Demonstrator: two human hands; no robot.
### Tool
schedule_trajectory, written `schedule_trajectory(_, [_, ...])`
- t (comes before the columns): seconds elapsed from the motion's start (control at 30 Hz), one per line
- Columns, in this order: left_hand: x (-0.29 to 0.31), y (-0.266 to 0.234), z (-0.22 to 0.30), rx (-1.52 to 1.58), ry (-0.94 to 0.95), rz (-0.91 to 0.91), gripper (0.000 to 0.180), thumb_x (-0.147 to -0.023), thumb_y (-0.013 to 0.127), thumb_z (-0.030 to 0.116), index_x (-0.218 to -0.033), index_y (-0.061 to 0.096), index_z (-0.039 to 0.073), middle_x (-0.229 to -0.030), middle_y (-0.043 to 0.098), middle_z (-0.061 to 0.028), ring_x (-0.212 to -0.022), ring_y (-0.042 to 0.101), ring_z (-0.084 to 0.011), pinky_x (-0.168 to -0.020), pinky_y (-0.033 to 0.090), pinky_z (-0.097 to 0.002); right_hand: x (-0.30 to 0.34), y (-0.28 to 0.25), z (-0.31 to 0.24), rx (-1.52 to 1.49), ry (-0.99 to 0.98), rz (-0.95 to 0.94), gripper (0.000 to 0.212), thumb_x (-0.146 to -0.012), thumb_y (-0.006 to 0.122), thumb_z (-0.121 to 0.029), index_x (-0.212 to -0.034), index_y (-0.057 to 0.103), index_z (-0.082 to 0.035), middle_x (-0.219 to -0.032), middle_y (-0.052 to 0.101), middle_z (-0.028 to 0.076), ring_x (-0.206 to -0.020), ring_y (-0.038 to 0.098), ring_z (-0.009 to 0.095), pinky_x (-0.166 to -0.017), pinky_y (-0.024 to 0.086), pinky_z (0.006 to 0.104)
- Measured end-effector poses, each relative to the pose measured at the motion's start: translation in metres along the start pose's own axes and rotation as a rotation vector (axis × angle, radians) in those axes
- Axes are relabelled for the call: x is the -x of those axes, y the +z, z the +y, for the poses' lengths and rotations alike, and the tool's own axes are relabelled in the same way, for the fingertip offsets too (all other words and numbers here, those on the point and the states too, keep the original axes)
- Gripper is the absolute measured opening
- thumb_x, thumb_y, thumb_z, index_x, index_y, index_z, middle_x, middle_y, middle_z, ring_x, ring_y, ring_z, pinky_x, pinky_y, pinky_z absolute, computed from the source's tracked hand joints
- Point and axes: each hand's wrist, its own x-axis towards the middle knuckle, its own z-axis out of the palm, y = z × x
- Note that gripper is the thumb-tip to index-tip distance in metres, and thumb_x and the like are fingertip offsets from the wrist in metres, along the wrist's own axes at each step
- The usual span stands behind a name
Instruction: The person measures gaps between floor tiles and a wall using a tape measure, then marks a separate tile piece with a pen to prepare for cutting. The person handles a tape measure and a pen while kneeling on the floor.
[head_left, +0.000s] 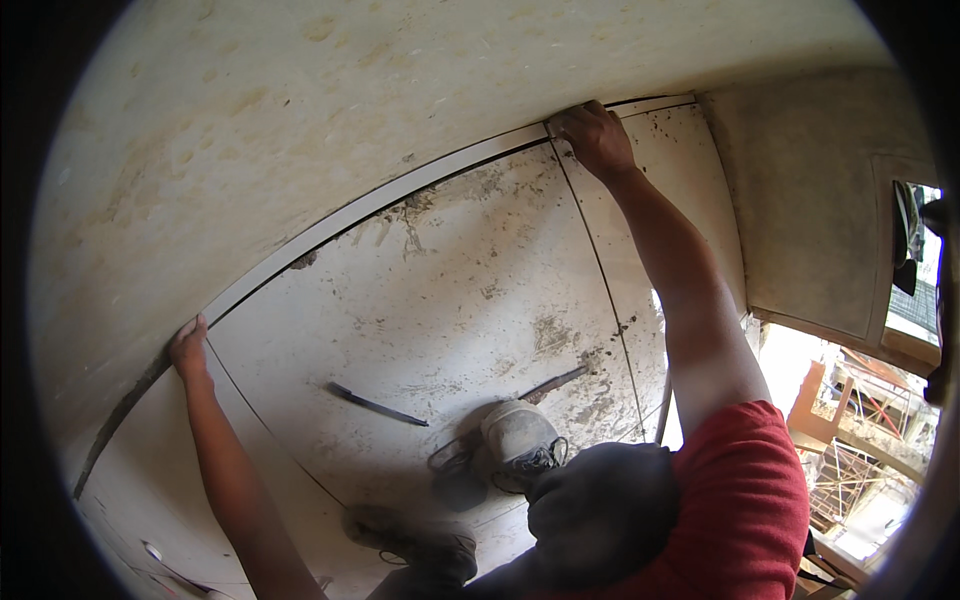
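A long white skirting strip (380,212) lies along the foot of the wall, with a dark gap between it and the floor tiles. My left hand (190,347) is at its left end, fingers bent together against the end. At the other end, my right hand (594,138) curls over the strip beside a joint, its fingertips partly hidden. Past that hand, a further white strip (655,104) continues to the corner. Both arms are stretched wide apart.
Large white floor tiles (440,290) carry dirt and mortar crumbs. A thin dark bar (375,403) lies on them; another dark strip (555,383) rests near my dusty shoe (520,435). The plastered wall (300,110) is stained. At right, an opening (860,450) shows building rubble outside.
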Motion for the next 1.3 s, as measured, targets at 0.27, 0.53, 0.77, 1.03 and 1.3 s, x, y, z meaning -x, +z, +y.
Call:
schedule_trajectory(0.27, [0.003, 0.001, 0.003, -0.03, -0.034, 0.034, 0.033, -0.089, 0.073, 0.02, -0.111, 0.071, -0.004, -0.111, 0.073, -0.0104, -0.103, 0.064, -0.0165, -0.098, 0.045, -0.0285, 0.003, 0.003, 0.002, 0.016, 0.017, -0.018, 0.012, -0.078, 0.07, -0.009, -0.086, 0.066, -0.017, -0.093, 0.066, -0.001, -0.096, 0.062, 0.024, -0.076, 0.051, 0.0419])
schedule_trajectory(0.53, [0.005, -0.001, -0.002, 0.058, 0.008, -0.003, 0.032, -0.09, 0.071, 0.016, -0.115, 0.069, -0.005, -0.114, 0.071, -0.0098, -0.104, 0.064, -0.0148, -0.099, 0.044, -0.0268, 0.002, 0.002, 0.002, 0.003, 0.041, -0.067, 0.01, -0.079, 0.066, -0.011, -0.086, 0.069, -0.017, -0.096, 0.066, -0.001, -0.099, 0.062, 0.024, -0.08, 0.052, 0.042])
schedule_trajectory(0.77, [0.009, 0.0, 0.001, 0.088, -0.007, -0.013, 0.033, -0.091, 0.071, 0.016, -0.116, 0.069, -0.005, -0.114, 0.071, -0.0101, -0.105, 0.063, -0.0153, -0.1, 0.044, -0.0273, 0.001, 0.001, 0.001, 0.013, 0.03, -0.058, 0.008, -0.078, 0.066, -0.011, -0.083, 0.066, -0.017, -0.094, 0.064, -0.001, -0.098, 0.061, 0.024, -0.078, 0.051, 0.0418])
schedule_trajectory(1.03, [0.005, 0.002, 0.001, 0.033, -0.038, 0.016, 0.033, -0.09, 0.072, 0.018, -0.114, 0.07, -0.005, -0.113, 0.072, -0.0109, -0.105, 0.064, -0.0167, -0.099, 0.044, -0.0281, 0.002, 0.0, 0.0, -0.015, 0.047, -0.059, 0.009, -0.079, 0.067, -0.011, -0.084, 0.068, -0.018, -0.095, 0.065, -0.001, -0.099, 0.061, 0.024, -0.079, 0.051, 0.0426])
schedule_trajectory(1.3, [-0.003, 0.0, -0.005, -0.044, -0.058, 0.047, 0.037, -0.088, 0.075, 0.022, -0.114, 0.07, -0.003, -0.11, 0.072, -0.0089, -0.102, 0.064, -0.0177, -0.098, 0.044, -0.0299, 0.004, 0.002, 0.001, -0.001, 0.077, -0.095, 0.009, -0.08, 0.066, -0.012, -0.087, 0.069, -0.018, -0.099, 0.065, -0.002, -0.104, 0.06, 0.023, -0.084, 0.05, 0.0428])
